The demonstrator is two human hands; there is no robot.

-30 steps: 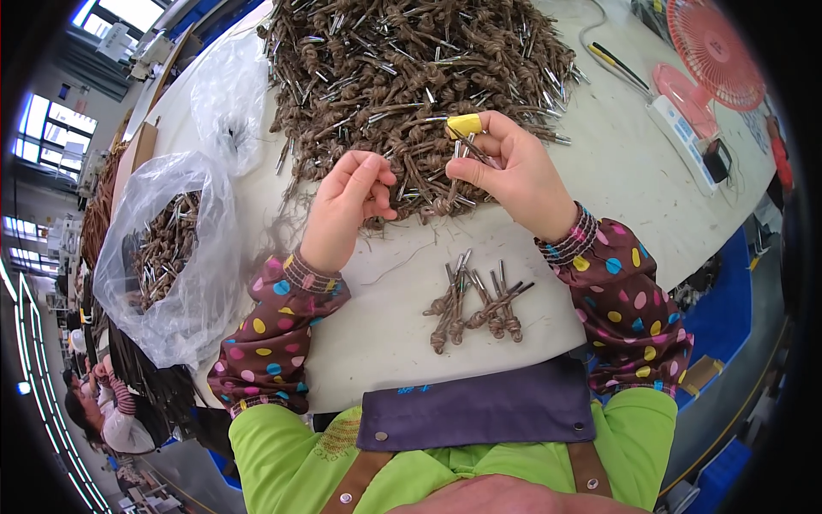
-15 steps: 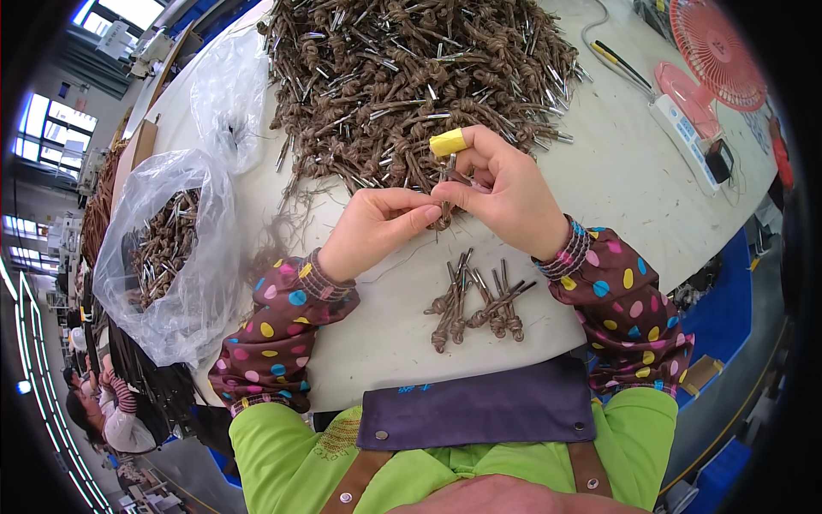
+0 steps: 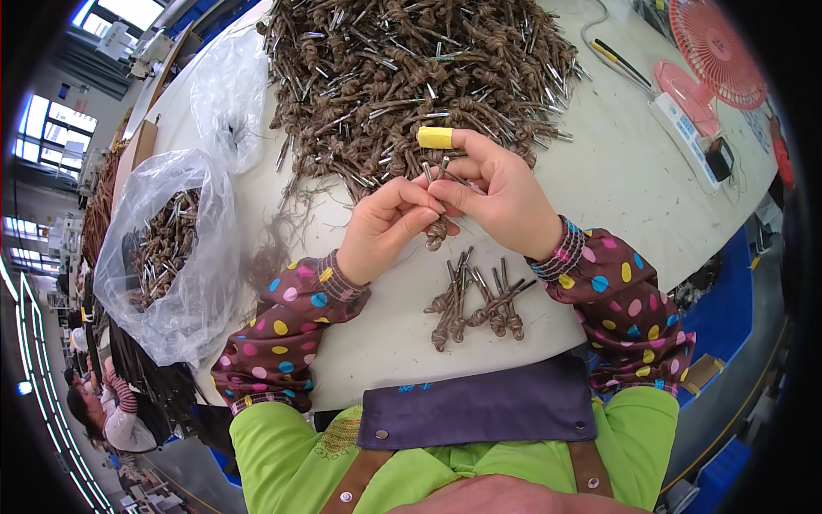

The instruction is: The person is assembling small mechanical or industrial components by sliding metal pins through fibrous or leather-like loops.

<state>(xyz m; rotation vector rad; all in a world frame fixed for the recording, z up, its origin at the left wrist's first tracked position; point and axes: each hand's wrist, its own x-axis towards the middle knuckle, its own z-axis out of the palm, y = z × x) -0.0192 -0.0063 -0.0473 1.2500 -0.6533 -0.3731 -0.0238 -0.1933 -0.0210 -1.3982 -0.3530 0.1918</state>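
Clear plastic bag [image 3: 175,257]: left side of table, open, crumpled, partly filled with brown knotted cords.
Second clear bag [image 3: 227,90]: behind the first, near the table's far left edge, crumpled.
White device [image 3: 685,137]: far right, beside the pink fan; small panel, illegible.

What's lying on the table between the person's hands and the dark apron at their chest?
In the head view, a small bunch of brown knotted cords with metal tips lies on the white table there.
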